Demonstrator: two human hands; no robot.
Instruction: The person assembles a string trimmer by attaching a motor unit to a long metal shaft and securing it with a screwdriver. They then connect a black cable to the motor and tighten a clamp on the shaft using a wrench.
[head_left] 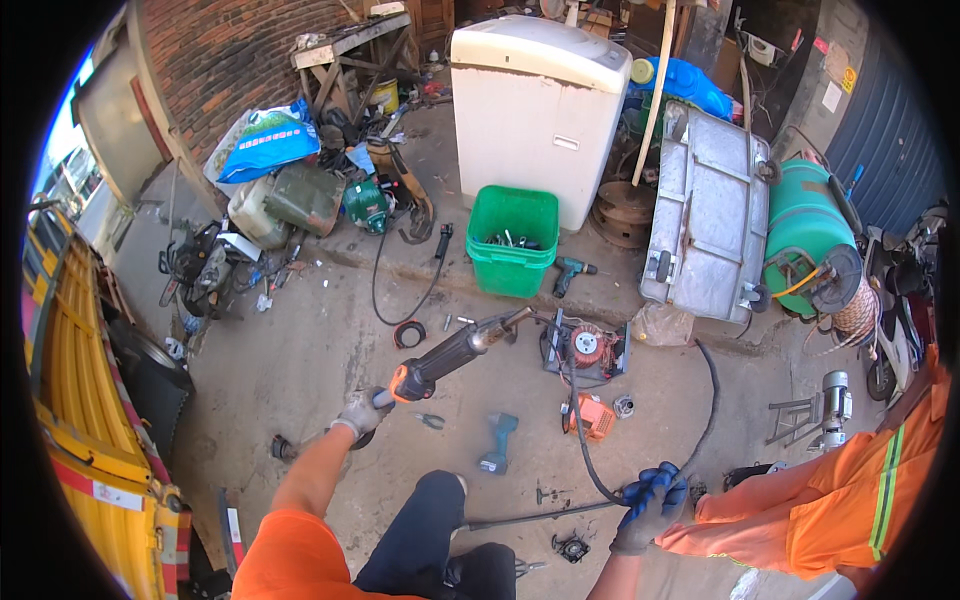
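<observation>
Left of centre, the gloved left hand (362, 412) curls snugly round the rear of a tool (440, 362) slanting up to mid-frame, while at lower right the right hand (648, 510) closes round a black cable (588, 458), its fingertips hard to make out.

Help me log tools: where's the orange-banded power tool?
Left of centre in the head view, the power tool is in the left hand, above the pliers.

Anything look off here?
The machine with the red coil looks partly dismantled: its insides are exposed, and an orange plastic piece lies loose in front. A teal cordless tool also lies loose nearby.
</observation>
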